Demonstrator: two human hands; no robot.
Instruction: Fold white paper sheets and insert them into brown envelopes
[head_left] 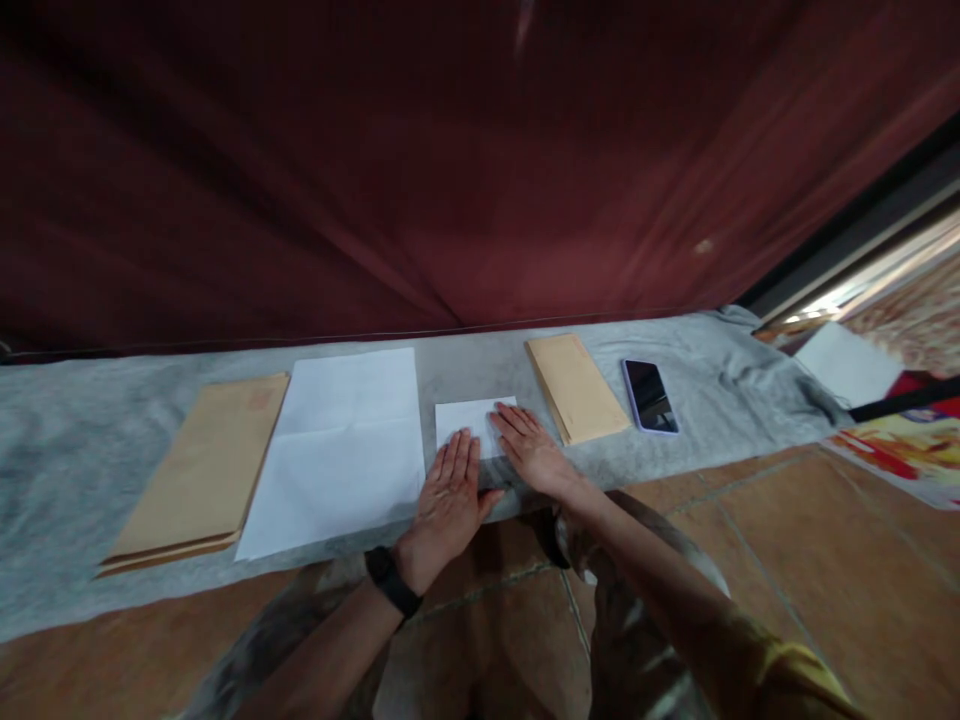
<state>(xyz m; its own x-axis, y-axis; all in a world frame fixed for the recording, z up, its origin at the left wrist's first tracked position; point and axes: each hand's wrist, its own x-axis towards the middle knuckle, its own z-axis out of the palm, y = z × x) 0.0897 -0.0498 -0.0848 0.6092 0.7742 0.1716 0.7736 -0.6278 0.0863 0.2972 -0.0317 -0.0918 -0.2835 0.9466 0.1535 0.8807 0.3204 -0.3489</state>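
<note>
A small white piece of paper, apparently folded, [466, 413] lies on the grey cloth in front of me. My left hand [448, 497] rests flat on its lower left part, fingers stretched out and thumb pointing right. On its right side lies my right hand [534, 449], also flat with the fingers extended. Part of the paper is hidden beneath both hands. To the left is a stack of larger white sheets [345, 460] with a faint crease across the middle. Just right of my right hand sits a stack of brown envelopes [577, 388].
A second stack of brown envelopes [202, 470] lies at the far left. The phone [650, 397] in a pale purple case is on the right. Grey cloth [480, 365] covers the narrow surface, with a dark red curtain [450, 180] behind and a tiled floor [787, 540] below.
</note>
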